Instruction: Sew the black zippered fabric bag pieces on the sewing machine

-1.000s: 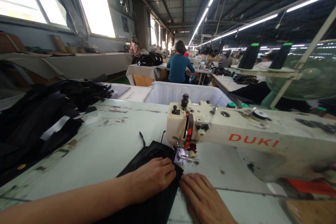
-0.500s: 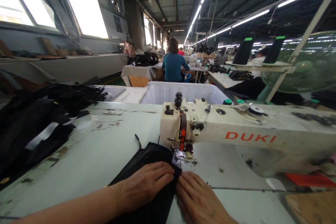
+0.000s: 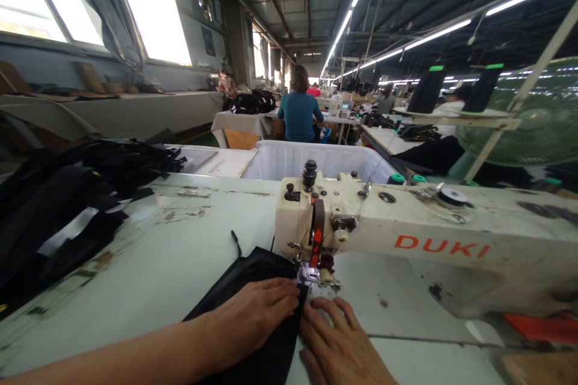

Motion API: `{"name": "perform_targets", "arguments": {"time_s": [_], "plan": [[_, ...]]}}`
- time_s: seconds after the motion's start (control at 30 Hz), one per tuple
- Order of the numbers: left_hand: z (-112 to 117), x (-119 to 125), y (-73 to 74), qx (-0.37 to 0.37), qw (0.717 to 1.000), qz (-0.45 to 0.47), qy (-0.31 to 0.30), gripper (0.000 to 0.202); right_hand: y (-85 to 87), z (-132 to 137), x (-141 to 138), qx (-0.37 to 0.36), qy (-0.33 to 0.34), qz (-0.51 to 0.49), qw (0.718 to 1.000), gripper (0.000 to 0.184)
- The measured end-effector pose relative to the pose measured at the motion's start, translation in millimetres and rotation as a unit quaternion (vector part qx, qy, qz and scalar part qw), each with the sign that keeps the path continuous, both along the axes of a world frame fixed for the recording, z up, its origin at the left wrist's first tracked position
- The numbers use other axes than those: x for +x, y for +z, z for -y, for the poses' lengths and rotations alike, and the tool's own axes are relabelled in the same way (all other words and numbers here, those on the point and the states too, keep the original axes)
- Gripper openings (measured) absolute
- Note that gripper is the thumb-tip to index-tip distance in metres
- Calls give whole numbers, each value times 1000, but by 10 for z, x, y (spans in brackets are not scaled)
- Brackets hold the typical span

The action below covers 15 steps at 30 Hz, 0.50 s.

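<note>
Head view, forward and down over a pale green surface (image 3: 180, 252).

Flat on a piece of black fabric (image 3: 246, 267): the left hand (image 3: 253, 313), palm down, fingers stretched out and close together, pressing rather than clamped on anything, fingertips just short of the presser foot (image 3: 318, 277) of a cream DUKI sewing machine (image 3: 406, 234).

Just beside it, the right hand (image 3: 338, 343), palm down, fingers spread apart, resting on the surface and touching the right edge of the black fabric, gripping nothing.

Black fabric lying flat on the surface, from the bottom edge of the picture up to the presser foot, far end showing left of the machine head, a thin black strand trailing off its far corner.

At the left of the surface, well apart from both hands, a pile of black fabric pieces (image 3: 58, 210).

Behind the machine, a white bin (image 3: 289, 159). Farther back, a person in a teal top (image 3: 299, 113) seated facing away at another table.

To the right, a green fan (image 3: 533, 126) and two dark thread cones (image 3: 427, 89) on a stand.
</note>
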State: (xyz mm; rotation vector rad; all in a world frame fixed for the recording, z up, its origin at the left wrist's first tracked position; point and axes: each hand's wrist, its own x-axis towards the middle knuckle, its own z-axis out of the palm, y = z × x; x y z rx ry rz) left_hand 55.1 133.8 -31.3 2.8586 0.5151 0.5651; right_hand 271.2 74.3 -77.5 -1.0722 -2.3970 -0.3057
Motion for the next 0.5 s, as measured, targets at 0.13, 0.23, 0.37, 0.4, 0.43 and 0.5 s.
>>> {"name": "perform_targets", "arguments": {"time_s": [0.13,0.23,0.37,0.4,0.43,0.5], "plan": [[78,-49,47,-19,999,-47,19,42,8,5,8,-13,-2,20,1000,35],[128,-68,102,-14,997,-75,15,58,24,6,0,2,-10,22,1000,34],[149,-50,123,3,990,-140,16,70,39,3,-23,40,-17,-1,999,31],[148,-45,107,11,989,-143,20,69,42,3,-28,44,-17,-1,999,31],[147,-40,85,21,989,-142,25,67,45,3,-31,45,-16,-1,999,31],[143,-33,34,43,988,-142,35,64,49,3,-35,42,-15,-2,999,32]]}}
